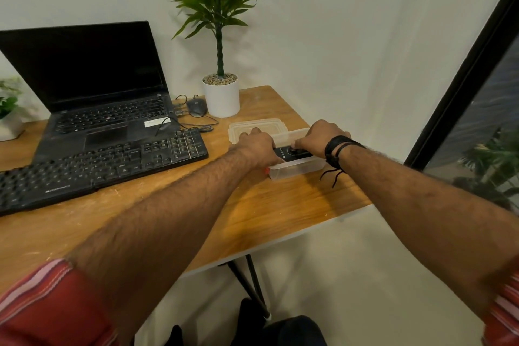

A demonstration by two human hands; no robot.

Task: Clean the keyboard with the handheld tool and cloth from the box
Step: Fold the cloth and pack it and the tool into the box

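Note:
A clear plastic box (pixel 298 171) stands on the right part of the wooden table (pixel 252 213). Inside it lies a black handheld tool (pixel 284 153). My left hand (pixel 257 149) covers the box's left end and holds it, thumb beside the tool. Over the right side, my right hand (pixel 320 136) curls its fingers down onto the tool. The box's clear lid (pixel 254 124) lies flat just behind the box. A black keyboard (pixel 98 168) lies at the left. No cloth shows; my hands hide much of the box's inside.
An open black laptop (pixel 92 87) stands behind the keyboard, with a black mouse (pixel 196 107) and cables beside it. A potted plant in a white pot (pixel 222 97) stands at the back. A small red thing (pixel 265 171) peeks out under my left hand. The table edge runs right of the box.

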